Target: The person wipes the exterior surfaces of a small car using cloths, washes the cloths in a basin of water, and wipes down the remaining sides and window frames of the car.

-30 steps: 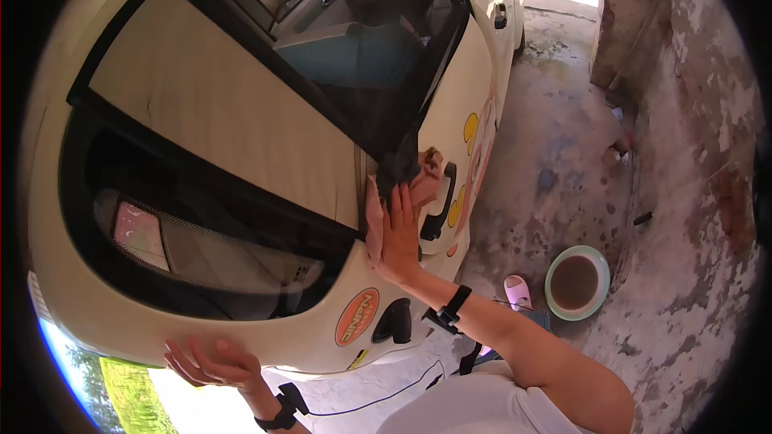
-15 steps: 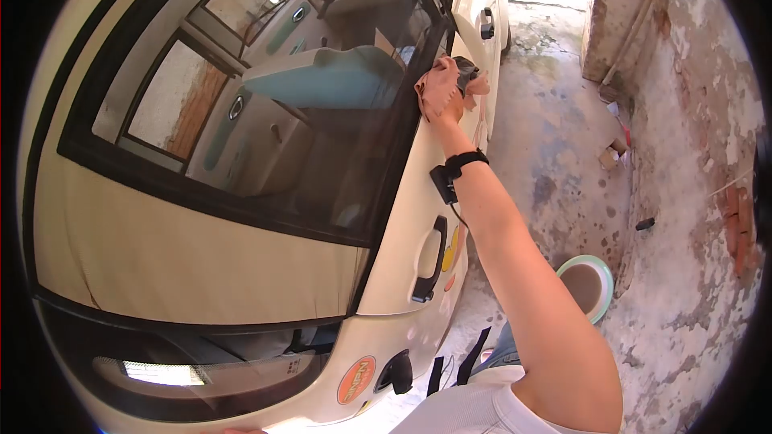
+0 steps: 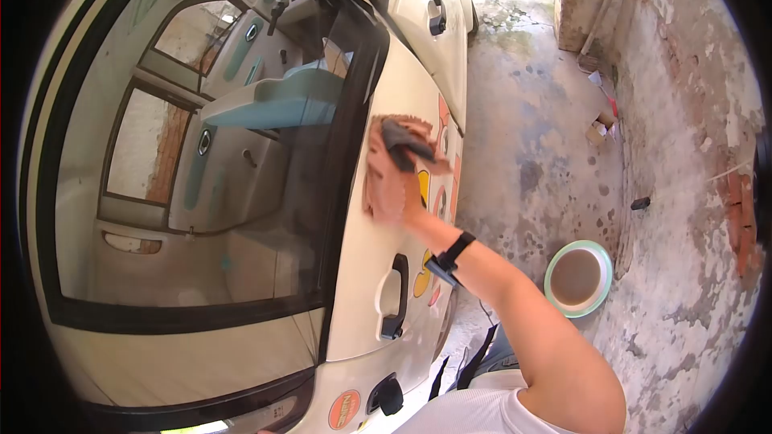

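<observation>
My right hand (image 3: pixel 412 202) presses a crumpled pinkish-brown cloth (image 3: pixel 386 181) against the cream side door (image 3: pixel 354 265) of a car, just beside the dark window frame. The fingers are mostly covered by the cloth, and a dark grey patch shows in its folds. Around the wrist is a black strap with a small device (image 3: pixel 442 267). Yellow and pink cartoon stickers lie partly behind the hand and forearm. Below the hand sits a black door handle (image 3: pixel 394 297). My left hand does not show.
On the concrete floor to the right stands a green-rimmed basin (image 3: pixel 607 281) of murky brown water. A peeling wall (image 3: pixel 683 273) runs along the right side. Small cardboard scraps (image 3: pixel 599 128) and a dark object (image 3: pixel 640 203) lie near its foot. An orange sticker (image 3: pixel 344 409) and a black fuel-cap-like fitting (image 3: pixel 388 395) are lower on the car.
My right hand has moved with the cloth from the window's far edge down and back toward me, onto the door panel. The view has shifted, and more of the basin shows.
</observation>
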`<state>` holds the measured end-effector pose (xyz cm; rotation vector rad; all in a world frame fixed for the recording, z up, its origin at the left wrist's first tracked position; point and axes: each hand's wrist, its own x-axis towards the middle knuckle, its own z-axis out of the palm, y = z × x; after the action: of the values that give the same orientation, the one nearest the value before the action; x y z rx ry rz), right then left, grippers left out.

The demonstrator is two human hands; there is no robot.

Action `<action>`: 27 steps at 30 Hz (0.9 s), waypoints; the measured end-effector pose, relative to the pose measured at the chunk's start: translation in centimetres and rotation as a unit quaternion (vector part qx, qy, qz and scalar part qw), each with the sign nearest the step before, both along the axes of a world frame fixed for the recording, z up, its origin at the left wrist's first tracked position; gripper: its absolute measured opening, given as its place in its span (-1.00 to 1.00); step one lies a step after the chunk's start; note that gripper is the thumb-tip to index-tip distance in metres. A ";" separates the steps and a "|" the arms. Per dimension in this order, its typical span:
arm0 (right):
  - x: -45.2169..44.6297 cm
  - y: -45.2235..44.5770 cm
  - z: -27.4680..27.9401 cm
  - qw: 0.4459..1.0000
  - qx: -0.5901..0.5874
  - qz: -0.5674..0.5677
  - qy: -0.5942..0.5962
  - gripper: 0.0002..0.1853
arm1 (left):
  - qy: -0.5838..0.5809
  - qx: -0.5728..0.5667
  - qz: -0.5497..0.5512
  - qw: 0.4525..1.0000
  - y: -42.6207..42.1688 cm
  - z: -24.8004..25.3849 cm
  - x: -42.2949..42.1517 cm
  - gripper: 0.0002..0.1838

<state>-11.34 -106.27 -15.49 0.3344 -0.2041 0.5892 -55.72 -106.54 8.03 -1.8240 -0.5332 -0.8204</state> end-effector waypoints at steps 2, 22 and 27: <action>5.6 -1.6 -0.3 0.822 -0.461 -0.268 -0.199 -0.59 | 0.049 -0.013 -0.061 0.997 0.1 -0.6 4.9 -0.60; 6.2 -2.0 -14.1 0.716 -0.656 -0.207 -0.117 -0.57 | 0.156 -0.055 -0.080 0.983 1.4 -4.5 15.0 -0.63; 1.7 -2.3 -4.7 0.657 -0.661 -0.336 -0.132 -0.56 | 0.103 -0.116 -0.112 0.981 0.9 -4.1 15.9 -0.67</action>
<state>-9.69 -108.61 -20.14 -1.2504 -0.1158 -0.0817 -39.85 -105.67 3.90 -2.1849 -0.3017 -0.7284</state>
